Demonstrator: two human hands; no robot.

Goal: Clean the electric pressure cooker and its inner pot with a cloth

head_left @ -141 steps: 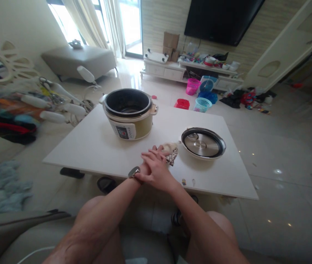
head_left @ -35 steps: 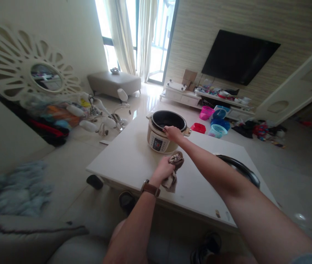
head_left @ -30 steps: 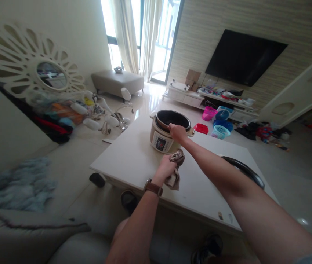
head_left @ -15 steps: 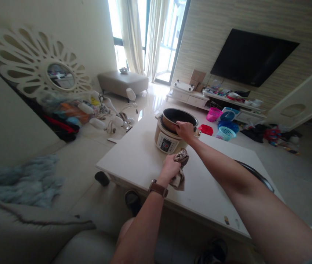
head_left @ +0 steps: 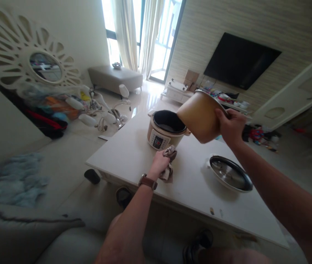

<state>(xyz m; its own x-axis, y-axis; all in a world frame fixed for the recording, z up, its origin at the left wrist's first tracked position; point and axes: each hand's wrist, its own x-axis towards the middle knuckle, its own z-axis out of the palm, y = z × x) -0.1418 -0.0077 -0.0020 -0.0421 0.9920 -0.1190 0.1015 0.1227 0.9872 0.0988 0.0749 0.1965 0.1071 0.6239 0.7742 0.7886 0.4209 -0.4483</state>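
Observation:
My right hand (head_left: 231, 126) grips the rim of a gold-brown inner pot (head_left: 201, 119), tilted in the air to the right of the cooker. The electric pressure cooker (head_left: 158, 137), beige with a dark front panel, stands on the white table (head_left: 123, 157) with its black inside showing. In front of it, my left hand (head_left: 159, 164) is closed around a crumpled brown patterned cloth (head_left: 169, 165). The cooker's round lid (head_left: 230, 174) lies on the table to the right, its metal underside facing up.
A white lamp (head_left: 109, 117) with several arms and bagged items (head_left: 54, 104) lie on the floor at left. Behind the table is a cluttered low TV cabinet (head_left: 182, 96). A grey sofa (head_left: 35, 234) is at lower left.
My right hand has lifted the inner pot out of the cooker and carried it to the right, tilting it. My left hand still holds the cloth. The view has turned slightly right.

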